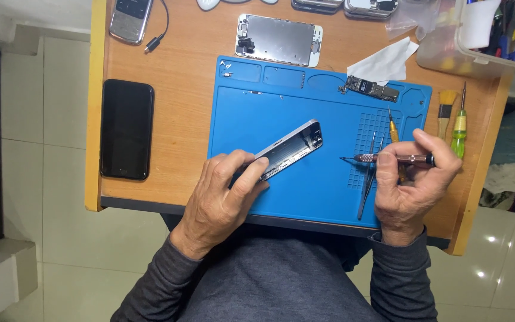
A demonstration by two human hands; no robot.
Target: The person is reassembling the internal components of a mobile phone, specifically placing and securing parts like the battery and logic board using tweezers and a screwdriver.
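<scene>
My left hand (225, 188) grips the near end of a silver phone housing (290, 148), tilted on its side edge over the blue work mat (281, 113). My right hand (415, 179) holds a dark red precision screwdriver (388, 158) level, its tip pointing left, a short gap from the housing. Tweezers (368, 179) lie on the mat just under that hand. A small circuit board (372, 88) rests at the mat's far right. A detached phone screen panel (278, 39) lies face down beyond the mat.
A black phone (126, 128) lies at the wooden desk's left. A yellow screwdriver (393, 128), a green screwdriver (460, 125) and a brush (446, 107) sit at the right. A clear plastic box (478, 42), white paper (385, 59) and other phones (129, 18) line the far edge.
</scene>
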